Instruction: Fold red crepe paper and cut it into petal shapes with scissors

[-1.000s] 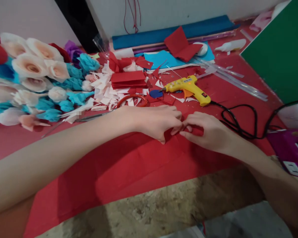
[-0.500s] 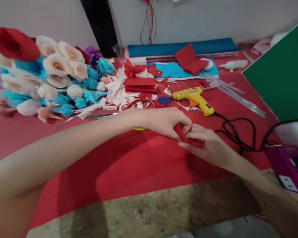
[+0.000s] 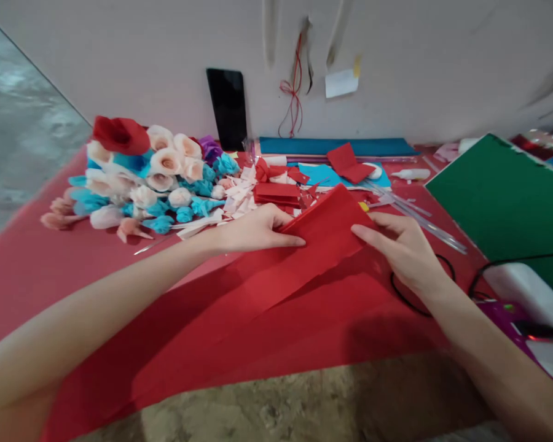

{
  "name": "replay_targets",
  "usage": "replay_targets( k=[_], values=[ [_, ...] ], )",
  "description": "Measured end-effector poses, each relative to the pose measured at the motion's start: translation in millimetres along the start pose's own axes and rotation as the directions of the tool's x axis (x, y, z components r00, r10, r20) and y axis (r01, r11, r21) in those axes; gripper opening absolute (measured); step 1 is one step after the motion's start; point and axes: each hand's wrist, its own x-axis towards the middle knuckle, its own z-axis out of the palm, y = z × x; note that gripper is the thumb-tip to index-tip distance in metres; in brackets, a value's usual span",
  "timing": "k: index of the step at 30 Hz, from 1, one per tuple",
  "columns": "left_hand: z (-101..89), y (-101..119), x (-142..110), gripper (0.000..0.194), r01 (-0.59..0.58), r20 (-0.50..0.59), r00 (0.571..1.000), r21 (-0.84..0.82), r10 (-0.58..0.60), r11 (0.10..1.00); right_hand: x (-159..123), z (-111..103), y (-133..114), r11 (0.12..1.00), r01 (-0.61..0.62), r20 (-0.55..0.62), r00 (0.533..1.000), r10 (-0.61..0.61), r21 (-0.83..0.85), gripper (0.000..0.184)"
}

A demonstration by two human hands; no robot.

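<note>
A folded piece of red paper is lifted off the table between my two hands. My left hand pinches its left part, thumb on top and fingers behind. At its right edge my right hand holds it between thumb and fingers. The paper slopes down to the lower left over a large red sheet; where one ends and the other begins is hard to see. Just behind the paper lies a small red folded stack. Only a yellow bit of the glue gun shows beside my right fingers.
Paper flowers in white, blue and red crowd the back left. White paper scraps lie beside them. A black phone leans on the wall. Clear glue sticks, a glue bottle, a green board and a black cable are at right.
My hands have moved apart, and the red paper they gripped close together is now raised and spread between them. The view has tilted up, and the paper now covers most of the glue gun.
</note>
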Motion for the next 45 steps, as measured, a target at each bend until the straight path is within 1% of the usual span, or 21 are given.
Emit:
replay_targets(
  k=[3,6,8,10,14,17,20,22,23,25,26,27,28,29,31,33,35,37,40,43,45],
  values=[
    [-7.7,11.0,-12.4,0.029,-0.024,-0.245,0.969,-0.151,-0.014,0.988,12.1,5.2,-16.0,0.973,0.086,0.096,0.989,-0.109,0.214,0.015],
    [-13.7,20.1,-19.2,0.03,-0.195,-0.435,0.899,-0.29,0.053,0.937,20.3,16.2,-35.5,0.973,0.146,0.16,0.972,-0.175,0.178,0.018],
    [-16.8,23.9,-22.0,0.032,-0.307,-0.477,0.871,-0.338,0.12,0.889,23.2,25.4,-47.7,0.974,0.146,0.15,0.973,-0.172,0.17,0.021],
    [-19.4,24.1,-24.9,0.035,-0.344,-0.461,0.875,-0.373,0.15,0.862,25.5,33.1,-57.6,0.972,0.158,0.1,0.979,-0.178,0.176,0.022],
    [-18.7,13.6,-32.3,0.033,-0.234,-0.356,0.931,-0.409,0.082,0.882,33.9,36.6,-67.8,0.946,0.219,0.032,0.972,-0.233,0.24,0.017],
    [-6.4,5.4,-39.5,0.028,-0.154,-0.171,0.982,-0.453,0.084,0.878,43.7,31.6,-70.1,0.914,0.219,0.027,0.97,-0.242,0.341,0.014],
    [13.0,4.8,-49.4,0.025,-0.133,-0.014,0.989,-0.504,0.146,0.853,52.1,26.8,-71.4,0.892,0.181,0.05,0.974,-0.22,0.415,0.014],
    [22.1,6.5,-55.7,0.019,-0.12,0.124,0.966,-0.564,0.227,0.817,54.2,25.2,-72.7,0.877,0.139,0.07,0.979,-0.192,0.46,0.012],
    [23.7,6.8,-57.5,0.019,-0.101,0.222,0.932,-0.596,0.285,0.797,53.7,25.0,-73.6,0.871,0.125,0.081,0.979,-0.185,0.476,0.012],
    [20.6,4.8,-56.4,0.019,-0.058,0.437,0.831,-0.545,0.343,0.836,49.0,25.7,-76.0,0.865,0.103,0.118,0.976,-0.184,0.491,0.014],
    [16.4,2.6,-53.1,0.018,-0.099,0.386,0.854,-0.538,0.349,0.837,45.0,26.6,-77.4,0.861,0.088,0.149,0.971,-0.186,0.501,0.014],
    [11.0,0.1,-48.4,0.018,-0.133,0.251,0.914,-0.557,0.318,0.82,39.9,27.7,-78.9,0.852,0.069,0.186,0.964,-0.191,0.519,0.015],
    [4.9,-2.3,-42.9,0.019,-0.177,0.058,0.962,-0.611,0.267,0.771,34.1,29.1,-80.3,0.836,0.041,0.227,0.954,-0.195,0.547,0.015],
    [-1.4,-4.0,-37.2,0.027,-0.208,-0.033,0.969,-0.641,0.244,0.739,28.0,30.6,-81.3,0.815,0.003,0.266,0.944,-0.193,0.58,0.015],
    [-13.1,-3.9,-28.5,0.042,-0.272,-0.14,0.96,-0.676,0.243,0.685,16.6,33.5,-81.1,0.774,-0.078,0.329,0.928,-0.174,0.628,0.016],
    [-22.3,0.8,-25.6,0.052,-0.354,-0.283,0.935,-0.755,0.214,0.552,8.6,35.9,-77.4,0.778,-0.117,0.346,0.929,-0.135,0.618,0.017],
    [-28.7,7.2,-27.6,0.058,-0.455,-0.41,0.891,-0.799,0.198,0.394,5.4,37.4,-70.5,0.829,-0.116,0.342,0.935,-0.095,0.547,0.017],
    [-33.0,12.0,-31.1,0.057,-0.496,-0.452,0.868,-0.807,0.205,0.319,6.0,38.6,-62.1,0.886,-0.092,0.33,0.941,-0.071,0.454,0.018],
    [-36.3,12.9,-33.2,0.045,-0.528,-0.482,0.85,-0.771,0.215,0.357,9.1,40.7,-51.7,0.955,-0.008,0.306,0.948,-0.087,0.295,0.02],
    [-36.5,9.8,-31.7,0.025,-0.567,-0.534,0.818,-0.682,0.215,0.463,10.7,42.4,-47.1,0.99,0.078,0.294,0.949,-0.11,0.118,0.023],
    [-35.3,8.3,-31.1,0.013,-0.557,-0.549,0.812,-0.63,0.196,0.541,11.6,42.4,-47.1,0.995,0.083,0.331,0.939,-0.095,0.052,0.026]
  ],
)
